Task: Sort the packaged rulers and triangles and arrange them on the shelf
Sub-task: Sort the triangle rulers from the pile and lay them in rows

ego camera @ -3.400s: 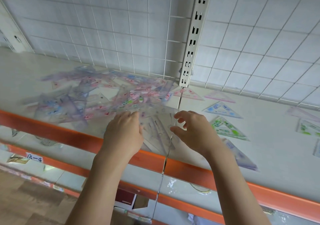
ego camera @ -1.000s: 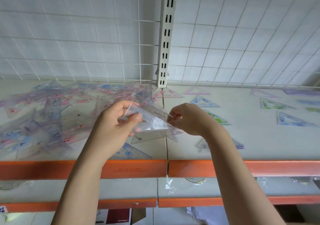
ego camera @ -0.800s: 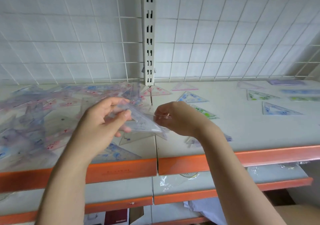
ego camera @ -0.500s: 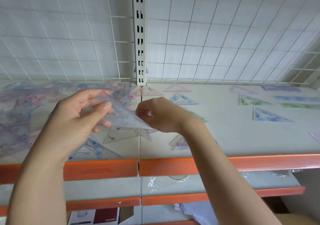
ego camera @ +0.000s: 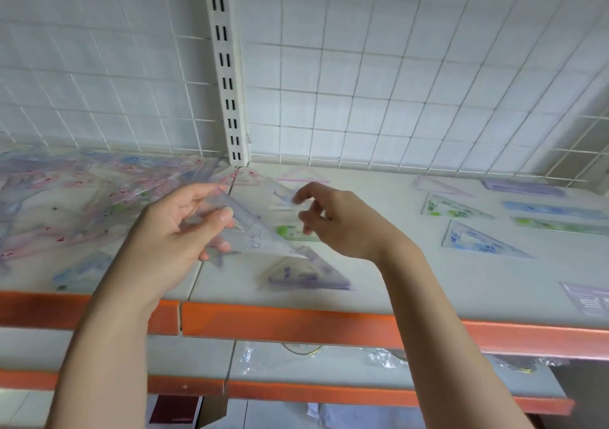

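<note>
packaged clear plastic triangle (ego camera: 253,230), see-through with faint markings, is held in the air above the white shelf with an orange front edge (ego camera: 329,326). head view: the left hand (ego camera: 171,240) grasps the triangle at its left end, thumb on top and fingers underneath, and the long point sticks out to the right of that hand. the right hand (ego camera: 342,224) hovers just right of the triangle with fingers loosely curled; motion blur hides the fingertips, so whether it touches or pinches the wrapper cannot be told. just below the right hand a purple-printed packaged triangle (ego camera: 306,273) lies flat on the shelf. to the left of the left hand spreads a jumbled pile of packaged pink and blue rulers and triangles (ego camera: 75,198). well to the right of the right hand, a blue-printed triangle (ego camera: 478,242) and a green-printed triangle (ego camera: 451,207) lie apart. behind both hands stands a white wire grid panel (ego camera: 362,82).
</note>
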`<move>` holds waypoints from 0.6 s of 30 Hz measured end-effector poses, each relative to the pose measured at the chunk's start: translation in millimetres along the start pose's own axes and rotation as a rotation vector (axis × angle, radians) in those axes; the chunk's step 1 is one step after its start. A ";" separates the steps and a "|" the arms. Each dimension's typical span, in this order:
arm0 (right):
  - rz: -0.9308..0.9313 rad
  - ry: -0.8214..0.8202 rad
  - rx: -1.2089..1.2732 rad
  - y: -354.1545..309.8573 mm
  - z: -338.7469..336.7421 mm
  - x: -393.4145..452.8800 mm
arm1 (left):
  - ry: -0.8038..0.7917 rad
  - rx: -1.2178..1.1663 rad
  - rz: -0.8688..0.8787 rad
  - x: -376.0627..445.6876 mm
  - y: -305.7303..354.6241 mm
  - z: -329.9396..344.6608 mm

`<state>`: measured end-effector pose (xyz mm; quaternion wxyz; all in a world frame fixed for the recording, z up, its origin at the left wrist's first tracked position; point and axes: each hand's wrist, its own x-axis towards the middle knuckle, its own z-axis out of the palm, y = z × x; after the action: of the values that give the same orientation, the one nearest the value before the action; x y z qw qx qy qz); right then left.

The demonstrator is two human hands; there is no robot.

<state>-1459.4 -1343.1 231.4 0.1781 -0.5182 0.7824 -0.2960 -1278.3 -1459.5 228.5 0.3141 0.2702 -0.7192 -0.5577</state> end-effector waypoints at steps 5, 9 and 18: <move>0.063 0.174 0.015 50.2 -36.7 -35.6 | -0.051 0.038 0.018 -0.5 4.7 49.8; 0.137 0.267 0.004 88.7 -65.6 -65.4 | -0.078 0.045 0.034 -2.2 9.8 95.4; 0.239 0.401 -0.079 161.4 -114.8 -121.1 | -0.138 0.106 -0.065 -6.5 15.0 177.8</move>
<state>-1592.1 -1153.8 210.8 0.0325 -0.3592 0.8689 -0.3389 -1408.5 -1338.8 210.0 0.2307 0.2708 -0.7585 -0.5460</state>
